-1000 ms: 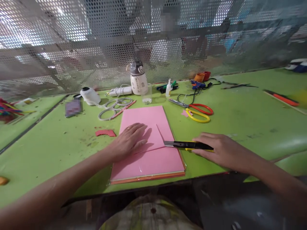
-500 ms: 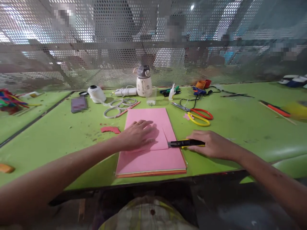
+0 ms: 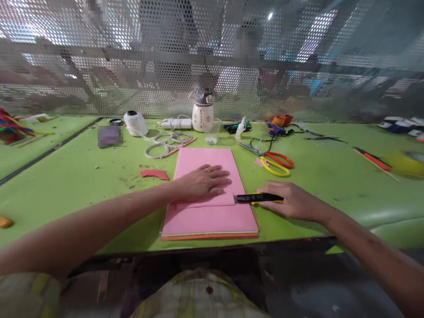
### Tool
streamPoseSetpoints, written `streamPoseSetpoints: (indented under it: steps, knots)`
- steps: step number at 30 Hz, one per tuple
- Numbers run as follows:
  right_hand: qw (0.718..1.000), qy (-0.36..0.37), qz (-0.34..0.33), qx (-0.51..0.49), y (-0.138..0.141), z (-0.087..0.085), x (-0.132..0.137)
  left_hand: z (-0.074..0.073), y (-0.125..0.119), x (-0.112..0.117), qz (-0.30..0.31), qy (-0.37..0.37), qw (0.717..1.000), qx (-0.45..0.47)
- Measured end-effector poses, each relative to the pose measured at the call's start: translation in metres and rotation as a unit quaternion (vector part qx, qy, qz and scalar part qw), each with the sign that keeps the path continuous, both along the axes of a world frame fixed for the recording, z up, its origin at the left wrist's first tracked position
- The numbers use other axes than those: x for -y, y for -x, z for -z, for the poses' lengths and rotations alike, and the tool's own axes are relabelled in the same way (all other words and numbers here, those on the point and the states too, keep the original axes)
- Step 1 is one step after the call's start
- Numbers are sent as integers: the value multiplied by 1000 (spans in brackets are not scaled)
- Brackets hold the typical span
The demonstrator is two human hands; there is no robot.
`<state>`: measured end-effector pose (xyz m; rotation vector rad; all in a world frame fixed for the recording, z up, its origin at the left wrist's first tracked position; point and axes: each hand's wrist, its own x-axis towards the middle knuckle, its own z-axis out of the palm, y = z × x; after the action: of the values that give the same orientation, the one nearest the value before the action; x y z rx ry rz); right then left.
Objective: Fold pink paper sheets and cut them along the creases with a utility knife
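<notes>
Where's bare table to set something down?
Right: between scissors, right hand and orange-red stick. Left: between red scrap, left forearm and table seam, lightly specked. Crowded: behind paper stack, with cup, flask and squeeze bottle.

My left forearm [image 3: 115, 216], bare, slants in from lower left. Left hand [image 3: 205, 182] lies palm down near centre, flattened, fingers [image 3: 221, 181] slightly spread and pointing right, thumb [image 3: 217, 191] on side nearest me. My right forearm [image 3: 361, 240], also bare, angles in from lower right. Right hand [image 3: 281, 198] points left, fingers curled in grip, hand apart from left one.
</notes>
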<state>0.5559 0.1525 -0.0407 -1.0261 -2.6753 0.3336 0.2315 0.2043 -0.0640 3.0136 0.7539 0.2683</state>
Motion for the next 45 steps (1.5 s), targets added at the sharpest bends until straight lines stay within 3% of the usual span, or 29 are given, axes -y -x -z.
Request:
streamPoseSetpoints:
  steps: [11, 17, 23, 45]
  knots:
    - [994, -108, 4, 10, -5, 15, 16, -6, -1, 2, -5, -11, 1000, -19]
    - [995, -96, 29, 14, -4, 12, 29, -7, -1, 2, -8, -1, 1000, -19]
    - [998, -65, 24, 9, 14, 7, 28, -6, -1, 2, -2, -10, 1000, -13]
    - [996, -71, 57, 9, 27, 7, 47, -1, -1, -2, 16, -24, 1000, -1]
